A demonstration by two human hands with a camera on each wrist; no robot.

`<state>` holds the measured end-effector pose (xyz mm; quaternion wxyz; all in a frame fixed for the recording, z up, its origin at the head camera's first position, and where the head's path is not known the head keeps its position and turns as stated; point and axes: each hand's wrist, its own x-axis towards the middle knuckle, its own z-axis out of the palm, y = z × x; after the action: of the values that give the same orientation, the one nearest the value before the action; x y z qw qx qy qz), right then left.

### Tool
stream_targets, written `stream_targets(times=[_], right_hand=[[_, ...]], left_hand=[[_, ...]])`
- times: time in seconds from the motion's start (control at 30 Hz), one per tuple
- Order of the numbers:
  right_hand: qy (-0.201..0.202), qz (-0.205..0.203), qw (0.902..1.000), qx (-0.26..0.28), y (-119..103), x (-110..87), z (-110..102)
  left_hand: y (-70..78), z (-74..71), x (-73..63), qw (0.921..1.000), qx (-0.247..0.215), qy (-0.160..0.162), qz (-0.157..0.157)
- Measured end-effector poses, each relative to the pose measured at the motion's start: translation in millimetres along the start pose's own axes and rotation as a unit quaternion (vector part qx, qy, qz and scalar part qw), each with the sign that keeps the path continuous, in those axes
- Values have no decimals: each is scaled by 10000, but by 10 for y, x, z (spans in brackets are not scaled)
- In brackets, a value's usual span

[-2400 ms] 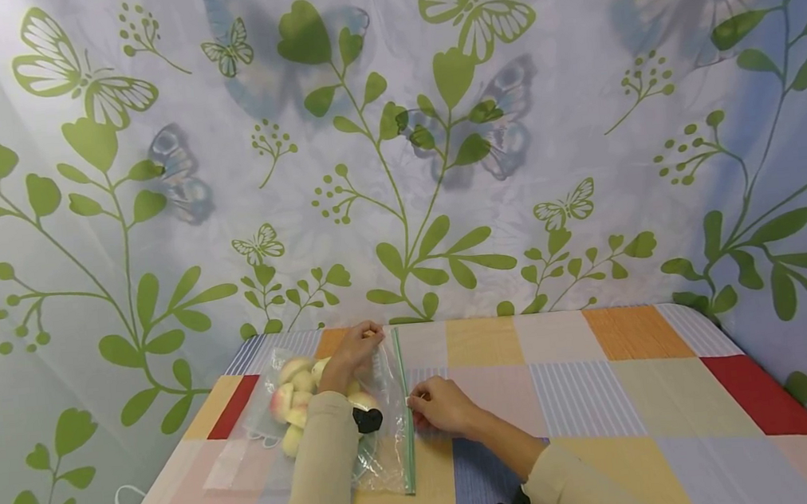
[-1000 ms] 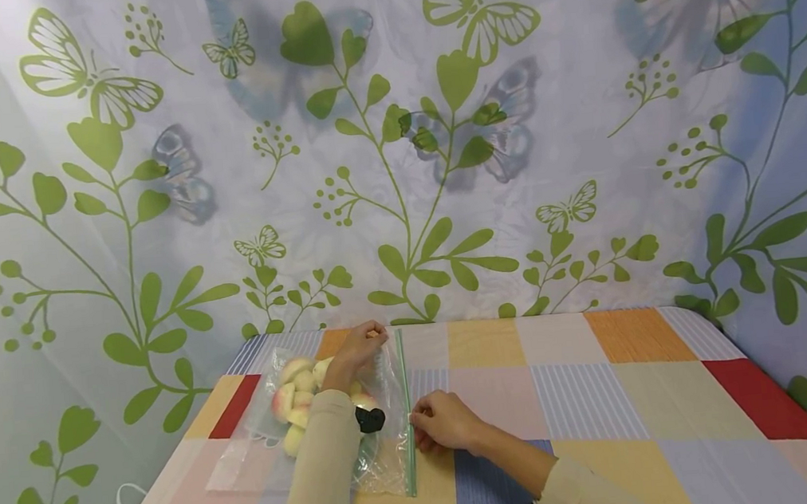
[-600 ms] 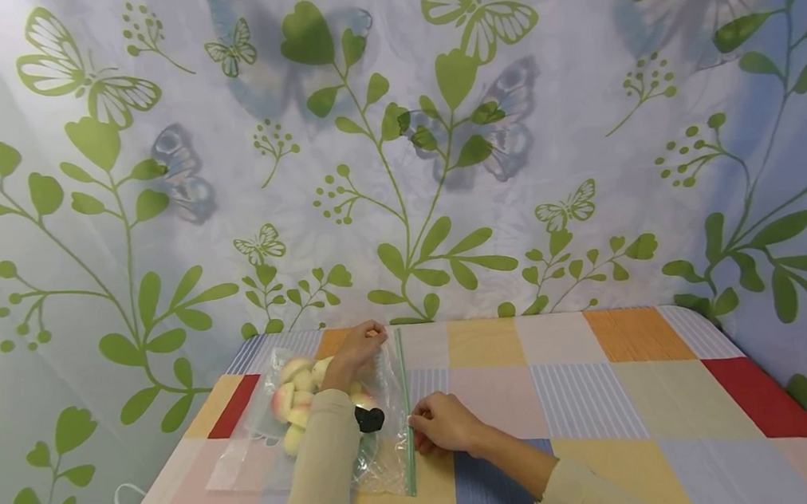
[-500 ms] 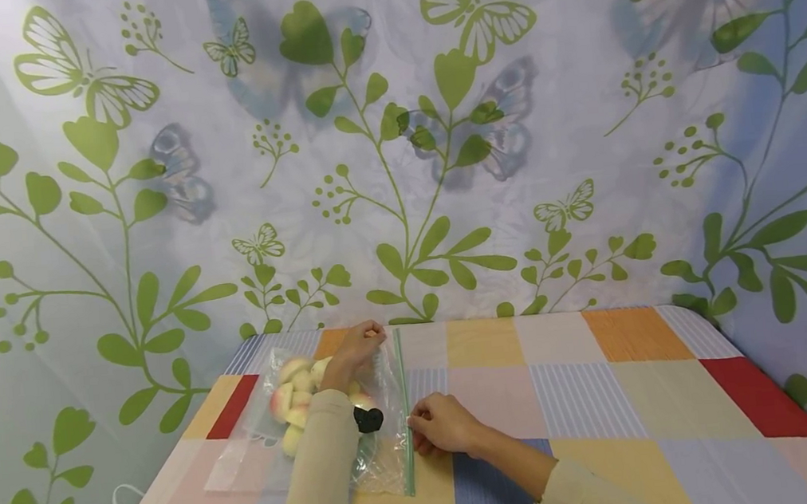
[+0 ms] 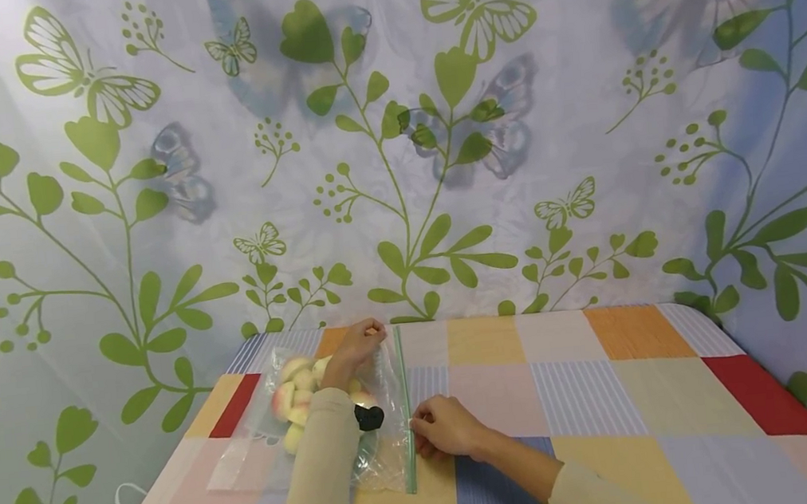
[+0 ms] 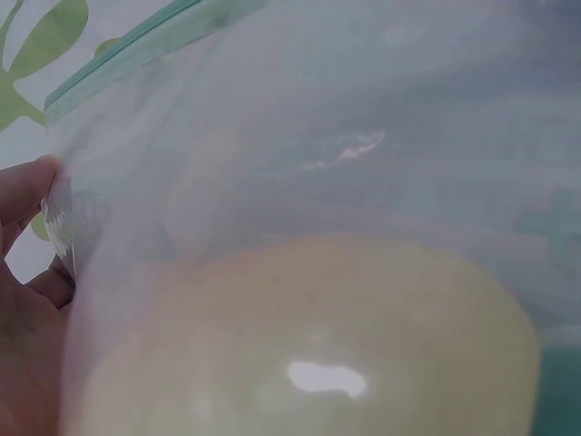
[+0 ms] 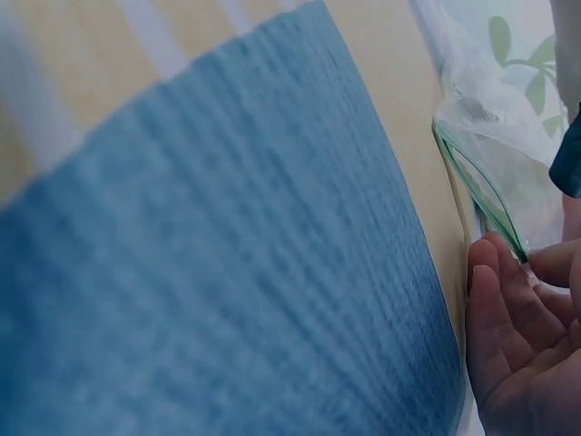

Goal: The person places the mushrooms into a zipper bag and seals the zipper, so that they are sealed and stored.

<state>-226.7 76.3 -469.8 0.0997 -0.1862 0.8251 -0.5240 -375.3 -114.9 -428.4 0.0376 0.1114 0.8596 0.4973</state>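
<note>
A clear zip bag (image 5: 388,465) lies on the table's left half, its green zip strip (image 5: 411,467) on the right side. Inside are several pale yellow, red-blushed fruits (image 5: 292,402), partly hidden under my left forearm. My left hand (image 5: 357,348) reaches across the bag and pinches its far side edge close to the strip; the left wrist view shows thumb and finger at the edge (image 6: 59,195). My right hand (image 5: 447,426) pinches the strip midway along. In the right wrist view the green strip (image 7: 481,186) stands parted into two lines, meeting at my thumb and fingertip.
A patchwork cloth (image 5: 603,394) covers the table. Behind it hangs a curtain (image 5: 578,108) printed with leaves and butterflies. A white cord loop (image 5: 127,488) shows at the table's left edge. Black straps circle both wrists.
My right hand has slid a little along the green strip toward the near side since the earliest frame. My left hand stays at the far edge, and the bag has hardly shifted.
</note>
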Motion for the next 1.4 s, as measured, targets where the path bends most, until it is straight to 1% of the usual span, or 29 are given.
stream_targets(times=[0.17,0.37,0.5,0.8,0.93,1.0,1.17,1.27,1.4], right_hand=[[-10,13,10000,-9,10,-12,6],[-21,6,10000,-56,13,-16,3],[-39,-33,9999,-150,-3,-35,-5],[-74,-39,9999,-150,-17,-89,11],[-106,-38,9999,-119,-29,-106,20],[-145,38,9999,-26,-28,-117,31],[-207,217,9993,239,-17,-141,69],[-136,187,9994,269,-12,-140,88],[-82,210,9994,264,-19,-142,99]], left_hand=[[14,9,1,10000,-48,-4,56],[35,14,19,9998,139,3,106],[45,14,29,9999,135,-5,102],[0,32,60,9997,122,-8,192],[-3,34,58,9998,146,-3,161],[-1,32,54,9998,182,-47,119],[4,18,45,9992,367,-135,42],[11,10,43,9987,485,-138,13],[25,9,60,9969,764,-146,76]])
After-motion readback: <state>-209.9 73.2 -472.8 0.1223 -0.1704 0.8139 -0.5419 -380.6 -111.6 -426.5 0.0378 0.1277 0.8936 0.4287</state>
